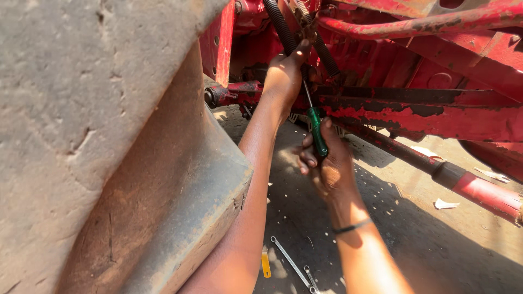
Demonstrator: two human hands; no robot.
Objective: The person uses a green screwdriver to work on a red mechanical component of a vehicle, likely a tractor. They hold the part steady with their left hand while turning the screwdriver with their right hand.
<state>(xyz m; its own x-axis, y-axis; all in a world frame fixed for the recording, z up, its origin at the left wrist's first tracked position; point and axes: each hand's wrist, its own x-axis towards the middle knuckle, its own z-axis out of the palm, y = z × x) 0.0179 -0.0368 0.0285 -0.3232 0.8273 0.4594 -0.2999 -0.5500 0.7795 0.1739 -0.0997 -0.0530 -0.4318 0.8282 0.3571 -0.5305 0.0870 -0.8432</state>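
right hand (327, 163): it is closing tight around the green handle of a screwdriver (316, 133), thumb and fingers wrapping it from below, a dark band sitting on the wrist.
left hand (284, 76): it is reaching up into the red machine frame (436, 117) and curling around the black corrugated hose (280, 27) right where the tool's tip is meeting the fitting; the fingers are closing on the hose, though exactly what they are pinching behind it i cannot tell.
screwdriver: its thin shaft is running up and to the left from the handle, the tip disappearing behind the left hand beside the hose, so the seat of the tip is hidden.
doing it well: to my eye, the shaft should be staying in one straight line with the fastener while the right hand is pushing in as it turns, and the left hand should be holding the hose steady and keeping its fingers off the path of the tip.
risk: the tip could be slipping towards the left palm.
big tyre (109, 136): it is crowding the left forearm.
ground: two wrenches (291, 264) and a small yellow tool (266, 265) are lying below the arms.
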